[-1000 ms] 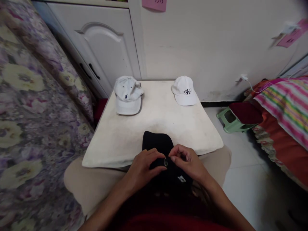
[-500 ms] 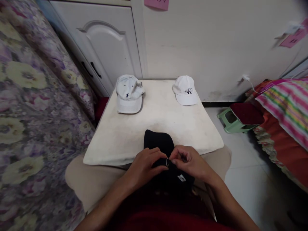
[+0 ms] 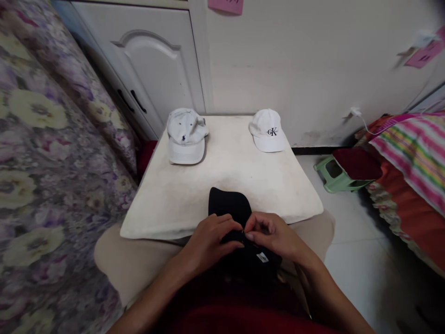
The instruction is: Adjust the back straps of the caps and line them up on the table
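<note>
"What was I holding?"

"The black cap (image 3: 227,202), lower centre of the frame. I had the left hand (image 3: 209,235) and right hand (image 3: 274,236) pinching it narrowly, probably to steady it from both sides."

"Anything in the way?"

"The grip itself hid the pinched spot. On the table (image 3: 224,167), the pale cap (image 3: 187,132) sat upper left of centre, the white cap (image 3: 267,130) upper right."

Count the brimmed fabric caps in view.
3: pale cap with dark emblem, far left on the cream table; white cap with black letters, far right; black cap, held by left hand and right hand.
</note>
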A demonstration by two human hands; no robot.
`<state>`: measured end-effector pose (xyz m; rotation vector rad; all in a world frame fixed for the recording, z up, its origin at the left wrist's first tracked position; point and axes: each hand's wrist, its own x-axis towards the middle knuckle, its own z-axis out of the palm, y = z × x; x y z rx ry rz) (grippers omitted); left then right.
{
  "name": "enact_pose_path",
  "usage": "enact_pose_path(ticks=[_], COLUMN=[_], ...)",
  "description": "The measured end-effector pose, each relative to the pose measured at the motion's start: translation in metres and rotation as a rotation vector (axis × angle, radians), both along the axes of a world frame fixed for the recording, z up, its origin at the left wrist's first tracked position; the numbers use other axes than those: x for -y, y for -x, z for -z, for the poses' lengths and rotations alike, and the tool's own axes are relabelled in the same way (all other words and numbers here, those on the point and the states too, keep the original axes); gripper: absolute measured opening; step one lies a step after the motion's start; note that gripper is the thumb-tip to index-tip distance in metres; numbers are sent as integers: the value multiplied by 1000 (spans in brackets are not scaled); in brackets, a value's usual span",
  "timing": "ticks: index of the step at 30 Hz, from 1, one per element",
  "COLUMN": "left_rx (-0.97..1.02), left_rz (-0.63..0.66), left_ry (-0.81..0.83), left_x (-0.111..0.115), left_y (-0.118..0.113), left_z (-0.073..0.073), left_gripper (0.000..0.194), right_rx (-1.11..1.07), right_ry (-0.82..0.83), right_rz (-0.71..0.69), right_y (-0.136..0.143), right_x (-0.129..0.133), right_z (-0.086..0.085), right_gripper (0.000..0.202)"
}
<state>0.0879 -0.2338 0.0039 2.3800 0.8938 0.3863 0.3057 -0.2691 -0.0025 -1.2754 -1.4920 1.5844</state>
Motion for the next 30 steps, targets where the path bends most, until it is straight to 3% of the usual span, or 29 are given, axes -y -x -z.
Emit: enact_pose_path(ticks=[14, 18, 23, 30], left_rx=[3, 3, -11, -26], left_rz=[-54, -69, -66, -17], left_ry=[16, 22, 14, -48], left_x=[1, 1, 1, 1], left_y=[0, -1, -2, -5], left_z=[3, 3, 2, 3], left_gripper=[20, 22, 21, 21], right_rx=[-83, -37, -23, 9], right_ry=[39, -2, -165, -222], right_rz=[49, 16, 43, 69], right_y=[0, -4, -3, 3], right_x=[4, 5, 4, 3], right_z=[2, 1, 4, 8], right_gripper=[6, 7, 15, 15])
